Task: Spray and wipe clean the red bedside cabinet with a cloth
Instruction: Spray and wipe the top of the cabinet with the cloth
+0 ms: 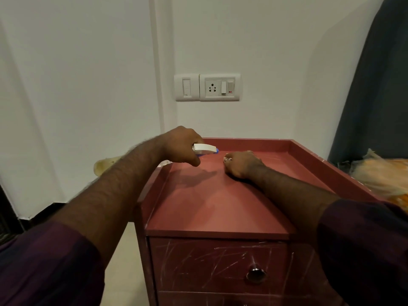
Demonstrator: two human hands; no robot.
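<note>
Over the cabinet top [209,206], sprayer [205,149] is gripped by left hand [181,146]; right hand [240,164] lies fisted, contents unclear. It could be sprayed, nozzle being aimed there.

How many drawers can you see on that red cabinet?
2: the top drawer, scratched, with a metal knob, and a second drawer just beneath it, cut off by the picture's bottom edge. More may be hidden below.
</note>
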